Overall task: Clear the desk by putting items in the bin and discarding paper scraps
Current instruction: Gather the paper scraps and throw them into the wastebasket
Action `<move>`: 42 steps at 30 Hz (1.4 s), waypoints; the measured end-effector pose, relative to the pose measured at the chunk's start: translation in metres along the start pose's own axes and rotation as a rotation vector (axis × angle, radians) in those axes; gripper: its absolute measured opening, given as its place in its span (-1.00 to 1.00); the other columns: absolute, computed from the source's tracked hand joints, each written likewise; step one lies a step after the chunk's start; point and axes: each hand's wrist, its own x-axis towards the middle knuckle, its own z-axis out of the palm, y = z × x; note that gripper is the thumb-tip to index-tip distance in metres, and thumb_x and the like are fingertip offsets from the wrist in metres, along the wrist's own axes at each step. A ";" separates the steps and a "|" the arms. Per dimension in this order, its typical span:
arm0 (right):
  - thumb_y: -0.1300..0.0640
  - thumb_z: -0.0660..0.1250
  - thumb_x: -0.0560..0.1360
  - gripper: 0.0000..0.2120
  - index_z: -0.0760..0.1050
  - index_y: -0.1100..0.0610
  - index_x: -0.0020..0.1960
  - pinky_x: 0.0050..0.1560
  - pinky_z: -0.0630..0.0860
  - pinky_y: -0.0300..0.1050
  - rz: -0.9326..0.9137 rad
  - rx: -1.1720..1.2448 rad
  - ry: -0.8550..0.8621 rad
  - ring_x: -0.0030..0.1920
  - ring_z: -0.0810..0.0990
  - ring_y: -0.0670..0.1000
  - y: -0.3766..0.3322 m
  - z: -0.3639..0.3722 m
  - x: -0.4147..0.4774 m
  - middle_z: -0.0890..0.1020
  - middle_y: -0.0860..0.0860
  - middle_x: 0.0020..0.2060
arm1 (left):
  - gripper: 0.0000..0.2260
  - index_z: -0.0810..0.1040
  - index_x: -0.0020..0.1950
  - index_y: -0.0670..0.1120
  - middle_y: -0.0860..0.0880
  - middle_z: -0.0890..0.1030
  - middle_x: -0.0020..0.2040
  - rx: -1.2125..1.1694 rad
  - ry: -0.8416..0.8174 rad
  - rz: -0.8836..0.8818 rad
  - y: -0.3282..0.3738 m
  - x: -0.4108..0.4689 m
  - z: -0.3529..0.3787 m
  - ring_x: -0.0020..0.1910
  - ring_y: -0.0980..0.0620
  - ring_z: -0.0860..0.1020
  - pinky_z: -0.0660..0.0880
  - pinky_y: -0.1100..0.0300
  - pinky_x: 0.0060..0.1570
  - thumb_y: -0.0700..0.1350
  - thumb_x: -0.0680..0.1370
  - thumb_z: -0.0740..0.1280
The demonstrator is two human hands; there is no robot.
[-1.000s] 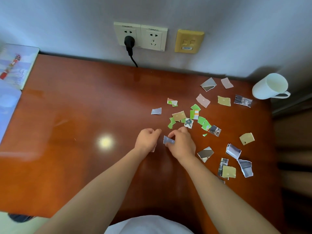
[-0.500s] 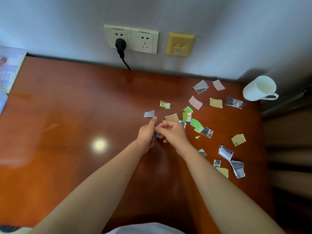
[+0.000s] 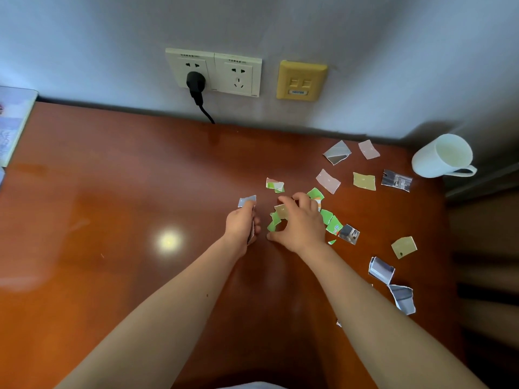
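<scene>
Several torn paper scraps lie on the right half of the reddish wooden desk (image 3: 112, 220). My left hand (image 3: 243, 224) grips a small stack of collected scraps, its fingers curled around them. A blue-grey scrap (image 3: 247, 200) lies just beyond that hand. My right hand (image 3: 299, 224) is spread over a cluster of green and tan scraps (image 3: 276, 217), fingertips touching them. More scraps lie to the right: a pink one (image 3: 328, 181), a tan one (image 3: 403, 247) and a grey one (image 3: 381, 270).
A white mug (image 3: 441, 157) lies on its side at the desk's back right corner. Wall sockets (image 3: 213, 71) with a black plug (image 3: 195, 84) sit above the desk's back edge. A book or box (image 3: 12, 124) sits at the far left.
My right hand passed a scrap to the left hand, then reached forward onto the green and tan cluster. The left hand kept its stack and moved slightly forward.
</scene>
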 end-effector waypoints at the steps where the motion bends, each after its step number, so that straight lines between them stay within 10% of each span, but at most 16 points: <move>1: -0.18 0.56 0.24 -0.24 0.35 -0.10 0.36 0.16 0.42 -0.04 -0.015 -0.009 0.006 0.31 0.28 0.05 -0.001 0.001 0.001 0.31 -0.04 0.26 | -0.74 0.31 -0.35 -0.03 0.01 0.38 -0.44 -0.007 -0.004 -0.003 -0.001 0.001 -0.001 -0.51 0.06 0.31 0.18 0.36 -0.61 -0.08 0.54 0.20; 9: 0.08 0.47 0.39 -0.79 0.50 -0.01 -0.02 -0.18 0.41 -0.13 -0.047 0.094 -0.055 0.04 0.46 0.08 -0.011 0.007 0.006 0.33 -0.03 0.05 | -0.75 0.33 -0.34 -0.04 0.00 0.37 -0.44 -0.030 -0.035 -0.025 -0.007 0.004 -0.003 -0.56 0.07 0.28 0.16 0.35 -0.60 -0.08 0.54 0.22; 21: 0.02 0.51 0.37 -0.60 0.47 0.00 0.15 -0.02 0.51 -0.05 -0.044 0.054 -0.070 0.12 0.50 0.09 -0.010 0.003 0.011 0.45 0.02 0.13 | -0.80 0.36 -0.30 -0.04 0.01 0.38 -0.44 -0.072 -0.045 -0.059 -0.006 0.001 -0.006 -0.56 0.08 0.30 0.17 0.38 -0.62 -0.08 0.54 0.22; 42: 0.14 0.39 0.43 -0.88 0.60 -0.04 -0.06 -0.10 0.58 -0.04 0.025 0.284 -0.056 -0.07 0.60 0.03 0.000 0.013 0.005 0.66 -0.08 -0.10 | -0.72 0.32 -0.35 -0.06 0.04 0.29 -0.57 0.055 -0.009 0.055 -0.010 -0.004 -0.003 -0.66 0.08 0.17 0.10 0.35 -0.62 -0.13 0.56 0.24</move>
